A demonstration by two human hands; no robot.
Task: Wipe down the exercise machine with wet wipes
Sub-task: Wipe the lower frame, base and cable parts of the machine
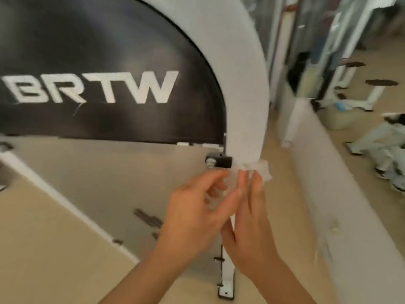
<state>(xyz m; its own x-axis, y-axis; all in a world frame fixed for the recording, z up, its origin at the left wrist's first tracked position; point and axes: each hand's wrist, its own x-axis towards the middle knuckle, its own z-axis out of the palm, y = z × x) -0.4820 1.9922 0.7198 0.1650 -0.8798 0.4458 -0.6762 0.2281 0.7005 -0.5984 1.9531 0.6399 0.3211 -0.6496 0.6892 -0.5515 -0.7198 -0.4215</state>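
The exercise machine fills the upper left: a black wheel cover (105, 62) lettered BRTW, edged by a curved white frame arc (245, 95). At the arc's lower end a crumpled white wet wipe (262, 170) lies against the frame. My right hand (252, 216) holds the wipe with its fingertips against the frame's bottom. My left hand (197, 211) is close beside it, its thumb and fingers pinching the same wipe. A black bolt fitting (219, 161) sticks out just left of the wipe.
A white frame leg with a foot plate (226, 286) stands below my hands on the beige floor. A white rail (54, 194) slants down at left. A pale low wall (341, 194) runs along the right; other white equipment (372, 95) stands beyond it.
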